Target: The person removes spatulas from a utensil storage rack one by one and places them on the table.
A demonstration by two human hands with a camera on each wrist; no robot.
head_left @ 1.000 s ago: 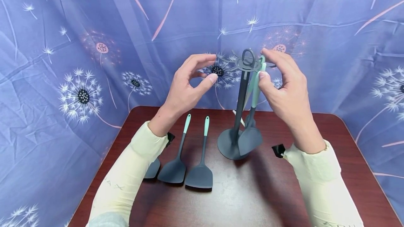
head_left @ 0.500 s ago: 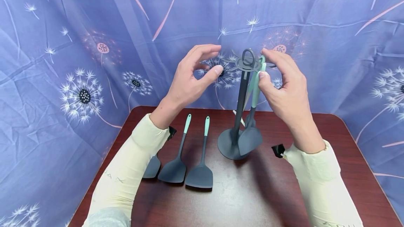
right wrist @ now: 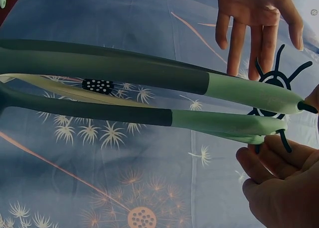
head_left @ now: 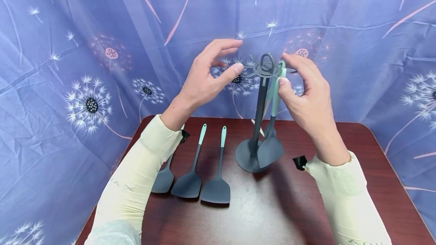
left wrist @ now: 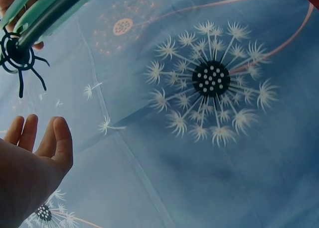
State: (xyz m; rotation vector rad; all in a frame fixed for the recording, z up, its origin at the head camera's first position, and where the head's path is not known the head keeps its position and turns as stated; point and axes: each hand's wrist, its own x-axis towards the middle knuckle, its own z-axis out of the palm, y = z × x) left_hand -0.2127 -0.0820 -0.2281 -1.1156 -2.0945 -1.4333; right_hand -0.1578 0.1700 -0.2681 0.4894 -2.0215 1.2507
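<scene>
A dark grey utensil stand [head_left: 260, 118] rises from a round base, with a loop and thin hooks radiating at its top. Several utensils with mint-green handles hang on its right side, the front one a spatula [head_left: 270, 152] with a dark blade. My right hand [head_left: 308, 95] pinches the top of that spatula's handle by the hooks, thumb in front. In the right wrist view, two green handle ends [right wrist: 254, 94] sit at the hooks. My left hand [head_left: 206, 76] hovers empty left of the stand's top, fingers apart and softly bent. The left wrist view shows its fingertips below the hook ring [left wrist: 17, 54].
On the table [head_left: 248, 214] three spatulas lie in a row: a right one [head_left: 215, 191], a middle one [head_left: 186, 185] and a left one [head_left: 162, 181] partly behind my left sleeve. A blue dandelion-print curtain [head_left: 190, 6] hangs behind and beside the table.
My left hand has risen and moved slightly right, and its fingers have spread wider from the thumb. My right hand and the hanging spatula stay nearly still.
</scene>
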